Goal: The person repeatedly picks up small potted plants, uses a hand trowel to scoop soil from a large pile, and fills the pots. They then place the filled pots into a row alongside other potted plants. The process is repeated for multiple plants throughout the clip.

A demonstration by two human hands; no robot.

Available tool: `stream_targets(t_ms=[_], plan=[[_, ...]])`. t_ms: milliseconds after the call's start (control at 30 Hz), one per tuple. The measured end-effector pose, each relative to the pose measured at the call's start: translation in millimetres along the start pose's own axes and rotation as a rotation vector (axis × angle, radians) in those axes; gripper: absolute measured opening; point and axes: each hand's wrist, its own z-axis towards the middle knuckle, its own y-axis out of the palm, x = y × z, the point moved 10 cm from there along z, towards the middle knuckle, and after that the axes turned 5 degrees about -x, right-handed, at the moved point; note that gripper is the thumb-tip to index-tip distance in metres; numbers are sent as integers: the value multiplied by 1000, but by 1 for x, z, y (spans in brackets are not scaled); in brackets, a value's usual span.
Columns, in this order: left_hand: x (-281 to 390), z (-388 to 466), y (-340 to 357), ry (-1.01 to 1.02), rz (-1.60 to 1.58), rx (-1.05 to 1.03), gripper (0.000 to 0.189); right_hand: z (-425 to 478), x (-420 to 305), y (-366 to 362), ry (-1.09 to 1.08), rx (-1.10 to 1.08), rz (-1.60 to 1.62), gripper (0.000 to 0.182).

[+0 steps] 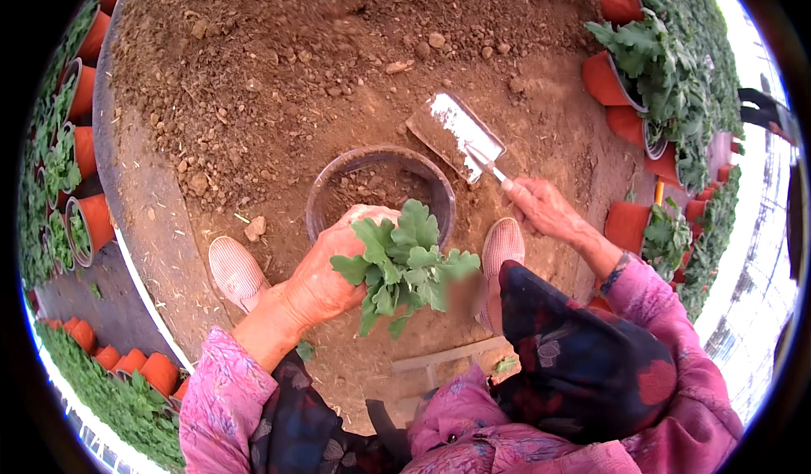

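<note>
A round dark pot (319,185) stands on the ground between my feet, with some lumpy soil inside. My left hand (339,271) is at the near side of its rim, fingers curled behind a green leafy plant (405,252); the leaves hide the stem and fingertips. The leaves hang over the near rim. My right hand (538,204) grips the handle of a metal hand shovel (469,135). Its broad blade, partly coated in soil and partly shiny, rests at or just above the ground right of the pot.
Loose soil (253,81) with clods is heaped beyond the pot. Rows of potted leafy plants in orange-red pots line the left (95,220) and the right (627,227). My striped shoes (237,271) flank the pot. A stone (255,228) lies near the left shoe.
</note>
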Motion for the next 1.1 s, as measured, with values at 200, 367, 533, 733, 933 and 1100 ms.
stream_targets(t_ms=[200,367,533,733,933,1100], plan=[[-4,-4,-3,12,34,15,46,97,-82,13,-245,53,-10,48],[-13,-5,0,-55,-9,2,55,151,-121,19,-208,14,253,46],[2,0,-2,21,43,19,45,102,-107,9,-223,-24,215,49],[-3,-8,-4,-27,-5,48,41,11,-112,-9,-421,8,-99,43],[-17,-13,7,-139,64,-52,41,-52,-100,-12,-687,251,-461,35],[-4,-6,3,-62,75,8,43,-3,-43,-15,-320,282,-213,33]])
